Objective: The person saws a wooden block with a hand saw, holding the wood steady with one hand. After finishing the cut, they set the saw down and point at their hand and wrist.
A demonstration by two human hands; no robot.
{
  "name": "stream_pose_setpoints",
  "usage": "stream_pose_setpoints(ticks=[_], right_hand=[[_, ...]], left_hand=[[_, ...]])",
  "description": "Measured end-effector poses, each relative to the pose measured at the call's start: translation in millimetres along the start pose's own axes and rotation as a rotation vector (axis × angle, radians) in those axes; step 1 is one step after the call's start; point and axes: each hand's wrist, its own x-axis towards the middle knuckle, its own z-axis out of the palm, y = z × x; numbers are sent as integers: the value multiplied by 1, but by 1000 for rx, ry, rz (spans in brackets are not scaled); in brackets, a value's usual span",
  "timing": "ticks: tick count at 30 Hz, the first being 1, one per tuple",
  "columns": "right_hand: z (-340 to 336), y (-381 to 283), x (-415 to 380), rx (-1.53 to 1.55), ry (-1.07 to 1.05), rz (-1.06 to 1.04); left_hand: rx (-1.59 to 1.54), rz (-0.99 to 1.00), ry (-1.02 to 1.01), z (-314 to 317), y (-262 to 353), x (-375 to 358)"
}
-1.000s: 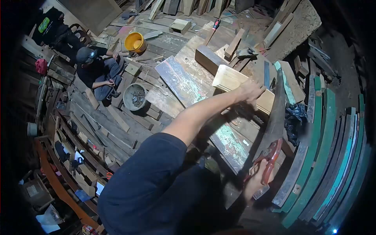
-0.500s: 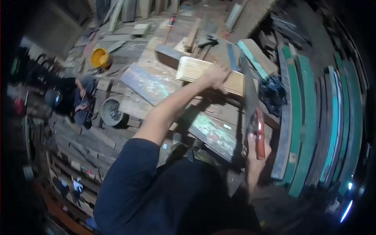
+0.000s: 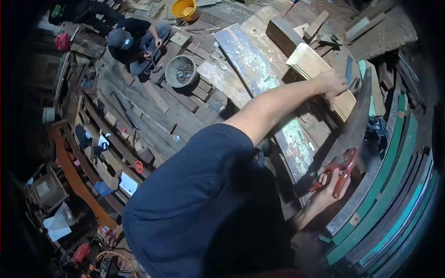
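My left hand (image 3: pixel 331 87) lies over a pale, moulded wooden board (image 3: pixel 307 63), its fingers gripping the far edge. My right hand (image 3: pixel 330 189) is wrapped round the red handle (image 3: pixel 342 170) of a handsaw. The wide saw blade (image 3: pixel 354 127) points away from me, beside the right end of the pale board. Where the teeth meet the wood cannot be made out. Beneath the board is a worn bench plank (image 3: pixel 296 143) with flaking green paint.
Green-painted planks (image 3: pixel 384 190) are stacked at the right, near a black plastic bag (image 3: pixel 374 134). A person (image 3: pixel 134 44) in a cap crouches at the upper left, beside a bucket (image 3: pixel 181 72) and a yellow bucket (image 3: pixel 185 10). Wood scraps litter the floor.
The view has swung, so the bench, board and both hands appear farther right. The saw now shows its blade and handle more broadly. My left hand stays on the board, my right on the saw.
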Motion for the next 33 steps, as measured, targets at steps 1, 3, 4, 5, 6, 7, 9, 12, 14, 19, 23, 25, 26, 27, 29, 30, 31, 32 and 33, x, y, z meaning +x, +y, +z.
stream_pose_setpoints(ticks=[1, 3, 4, 5, 6, 7, 9, 12, 14, 19, 23, 25, 26, 27, 29, 30, 31, 32, 33], right_hand=[[-5, 9, -1, -14, -18, -76], [-5, 17, -6, -24, -17, -155], [-5, 19, -9, -30, -13, -195], [-7, 22, -11, -64, -32, -230], [-6, 23, -12, -59, -23, -241], [-4, 24, -13, -51, -14, -250], [-4, 31, -12, -85, 3, -311], [-1, 31, -14, -230, 84, -356], [-5, 31, -10, -166, 67, -322], [-4, 24, 0, -169, 88, -272], [-3, 34, 5, -315, 100, -325], [-1, 35, 7, -363, 105, -333], [2, 34, 6, -346, 109, -326], [6, 32, 4, -329, 113, -320], [7, 31, 4, -310, 123, -312], [6, 32, 4, -305, 128, -311], [5, 32, 5, -301, 134, -309], [4, 30, 4, -275, 128, -286], [4, 27, 3, -248, 121, -263]], left_hand=[[0, 2, -6, -1, 1, 3], [24, -3, -80, -15, 6, 3], [16, 3, -75, -13, 5, 3], [7, 13, -72, -9, 2, 5], [-2, 26, -65, -6, 2, 8], [-3, 20, -73, -6, 3, 8], [-1, 11, -92, -7, 4, 8], [58, 0, -76, -10, 8, 6], [68, -8, -106, -11, 10, 7], [84, -40, -168, -24, 16, 5], [62, -42, -177, -28, 15, 5], [33, -46, -96, -22, 14, 3], [33, -47, -89, -17, 13, 3], [33, -47, -82, -15, 12, 4], [9, -29, -94, -10, 10, 9], [12, -28, -64, -9, 9, 8], [15, -25, -35, -9, 10, 6], [18, -23, -6, -9, 11, 4], [14, -19, -6, -8, 11, 4]])
